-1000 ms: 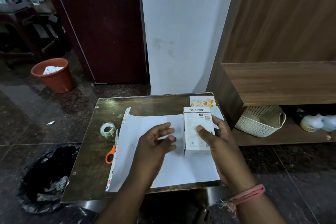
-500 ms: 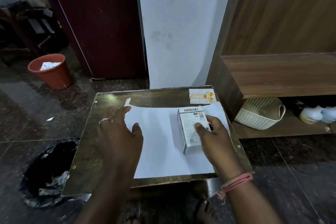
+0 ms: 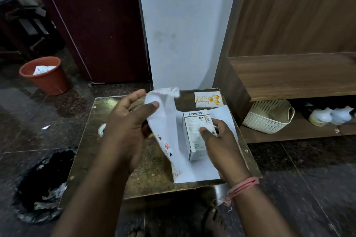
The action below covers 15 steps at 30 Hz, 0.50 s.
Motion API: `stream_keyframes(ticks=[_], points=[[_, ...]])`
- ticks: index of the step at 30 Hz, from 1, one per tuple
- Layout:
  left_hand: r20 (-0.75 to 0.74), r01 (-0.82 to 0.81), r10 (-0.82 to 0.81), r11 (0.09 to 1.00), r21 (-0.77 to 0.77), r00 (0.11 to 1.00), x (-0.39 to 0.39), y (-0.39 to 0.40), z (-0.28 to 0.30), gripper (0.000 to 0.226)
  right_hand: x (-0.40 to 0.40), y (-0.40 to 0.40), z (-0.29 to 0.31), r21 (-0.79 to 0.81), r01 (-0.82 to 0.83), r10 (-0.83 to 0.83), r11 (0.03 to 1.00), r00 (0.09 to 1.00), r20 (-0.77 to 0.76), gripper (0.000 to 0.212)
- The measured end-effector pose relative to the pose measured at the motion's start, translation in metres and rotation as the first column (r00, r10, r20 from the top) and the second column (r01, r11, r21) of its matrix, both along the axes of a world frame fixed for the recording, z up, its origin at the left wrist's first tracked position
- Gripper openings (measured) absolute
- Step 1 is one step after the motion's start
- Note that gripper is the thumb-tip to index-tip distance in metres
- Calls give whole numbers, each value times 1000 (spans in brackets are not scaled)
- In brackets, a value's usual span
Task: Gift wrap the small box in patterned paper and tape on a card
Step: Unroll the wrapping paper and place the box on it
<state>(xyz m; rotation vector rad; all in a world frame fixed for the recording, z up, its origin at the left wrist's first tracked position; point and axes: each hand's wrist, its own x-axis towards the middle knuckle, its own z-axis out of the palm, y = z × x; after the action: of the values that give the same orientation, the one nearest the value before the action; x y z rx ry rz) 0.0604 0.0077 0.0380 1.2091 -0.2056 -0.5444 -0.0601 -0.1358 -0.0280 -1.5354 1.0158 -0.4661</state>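
Two hands work over a small brown counter (image 3: 146, 175) set against a pale wall. Left hand (image 3: 127, 129): thumb and fingers pinch the left edge of the wrapping paper (image 3: 165, 125) and hold it raised off the counter, white underside toward the camera, printed pattern visible only along the lifted lower edge. The raised top corner of the sheet is blurred. Right hand (image 3: 219, 140): fingers curled round the small white box (image 3: 194, 131), thumb on its upper face; the box lies on the flat right portion of the paper, near the counter's right edge. A birthday card (image 3: 207, 99) lies at the far right corner of the counter, just beyond the paper and not touching the box. The left hand and forearm cover most of the counter's left side; only a sliver of a tape roll (image 3: 101, 130) shows beside the wrist. An orange bucket (image 3: 45, 77) stands on the floor at far left and contains crumpled white paper. A black bin bag (image 3: 40, 184) sits on the floor at the counter's near left corner (contents hard to make out). To the right, a wooden shelf (image 3: 289, 75) carries a white woven basket (image 3: 267, 118) below; its contents are not visible. White rounded items (image 3: 331, 115) beside the basket are too blurred to identify.
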Motion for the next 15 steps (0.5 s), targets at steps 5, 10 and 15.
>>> stream_keyframes(ticks=[5,10,15], points=[[151,98,-94,995,-23,984,-33,-25,-10,51,-6,9,4,-87,-10,12,996,1000,23,66],[57,1,-16,966,257,998,-30,-26,-60,45,-8,4,6,-70,-54,56,996,998,18,48],[127,9,-54,945,328,990,-31,-25,-64,83,-5,2,-2,-82,-33,32,996,999,-11,65]])
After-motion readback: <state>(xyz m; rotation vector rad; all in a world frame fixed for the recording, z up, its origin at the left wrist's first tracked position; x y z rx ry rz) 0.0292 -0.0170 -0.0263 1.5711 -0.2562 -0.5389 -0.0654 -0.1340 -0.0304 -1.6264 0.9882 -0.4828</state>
